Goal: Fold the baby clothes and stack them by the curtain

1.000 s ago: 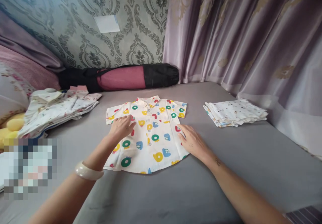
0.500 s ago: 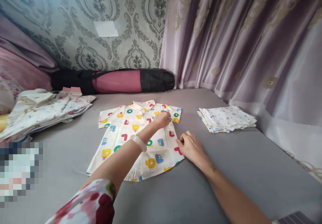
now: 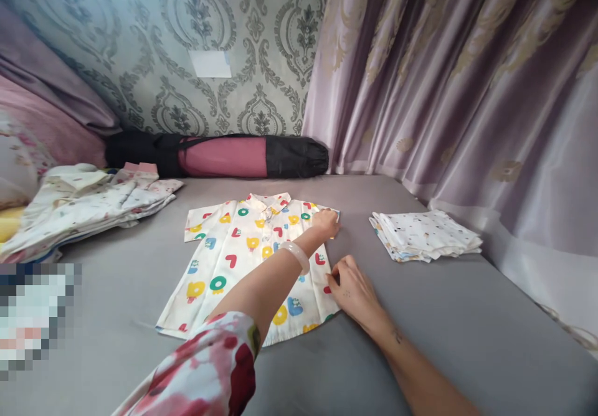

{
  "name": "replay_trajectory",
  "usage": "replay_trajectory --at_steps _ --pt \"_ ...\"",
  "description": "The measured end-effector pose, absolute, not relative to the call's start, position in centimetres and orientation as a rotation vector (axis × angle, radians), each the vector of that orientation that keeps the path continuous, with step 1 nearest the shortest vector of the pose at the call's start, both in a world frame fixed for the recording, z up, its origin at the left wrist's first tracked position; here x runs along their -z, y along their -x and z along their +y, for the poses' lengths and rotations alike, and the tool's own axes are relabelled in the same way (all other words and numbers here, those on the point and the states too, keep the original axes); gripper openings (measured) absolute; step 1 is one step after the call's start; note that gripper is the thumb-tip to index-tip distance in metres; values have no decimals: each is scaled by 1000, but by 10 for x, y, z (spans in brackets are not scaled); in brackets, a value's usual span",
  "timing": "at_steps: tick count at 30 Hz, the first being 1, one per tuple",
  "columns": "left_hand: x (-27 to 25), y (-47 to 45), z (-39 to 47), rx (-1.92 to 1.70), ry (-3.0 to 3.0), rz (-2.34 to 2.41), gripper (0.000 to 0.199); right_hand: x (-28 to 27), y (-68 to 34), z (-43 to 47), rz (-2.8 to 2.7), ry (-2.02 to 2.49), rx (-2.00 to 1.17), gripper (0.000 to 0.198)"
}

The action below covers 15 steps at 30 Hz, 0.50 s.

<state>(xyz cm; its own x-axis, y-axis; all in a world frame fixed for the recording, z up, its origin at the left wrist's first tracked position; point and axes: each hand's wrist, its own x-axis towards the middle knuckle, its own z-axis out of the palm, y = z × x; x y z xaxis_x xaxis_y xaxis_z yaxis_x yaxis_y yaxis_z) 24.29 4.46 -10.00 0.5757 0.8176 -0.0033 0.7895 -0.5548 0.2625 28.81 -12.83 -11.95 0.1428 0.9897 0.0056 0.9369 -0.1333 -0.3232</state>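
Observation:
A white short-sleeved shirt (image 3: 212,260) with red, yellow, green and blue letter prints lies spread flat, collar pointing away from me. Reaching across it, my left hand (image 3: 326,223) is closed at the sleeve on the right, its fingertips partly hidden behind the knuckles. A pale bangle (image 3: 295,256) circles that wrist. Lower down, my right hand (image 3: 354,286) pinches the shirt's right side edge between thumb and fingers. My left forearm covers part of the shirt's lower middle.
Folded white printed clothes (image 3: 427,232) lie stacked to the right. A looser pile of light clothes (image 3: 103,207) sits at the left. Along the wall rests a long black and pink bag (image 3: 222,156). Purple curtains (image 3: 397,80) hang at the right, above the grey bed surface (image 3: 420,316).
My left hand has moved right, from the upper chest of the shirt out to the sleeve. My right hand stays at the side edge. The view has shifted slightly.

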Motion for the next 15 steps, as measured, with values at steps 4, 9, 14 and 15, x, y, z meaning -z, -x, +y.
replay_trajectory --at_steps 4,9,14,15 --pt "105 -251 48 -151 -2532 1383 35 127 -293 -125 -1881 2110 -393 16" --pt "110 -255 49 -146 -2510 1419 33 135 -297 -124 -1892 2042 -415 14" --pt "110 -258 49 -124 -2510 1446 29 129 -294 -125 -1882 2071 -427 16" --pt "110 -258 50 -118 -2514 1446 29 127 -293 -125 -1868 2084 -443 15"
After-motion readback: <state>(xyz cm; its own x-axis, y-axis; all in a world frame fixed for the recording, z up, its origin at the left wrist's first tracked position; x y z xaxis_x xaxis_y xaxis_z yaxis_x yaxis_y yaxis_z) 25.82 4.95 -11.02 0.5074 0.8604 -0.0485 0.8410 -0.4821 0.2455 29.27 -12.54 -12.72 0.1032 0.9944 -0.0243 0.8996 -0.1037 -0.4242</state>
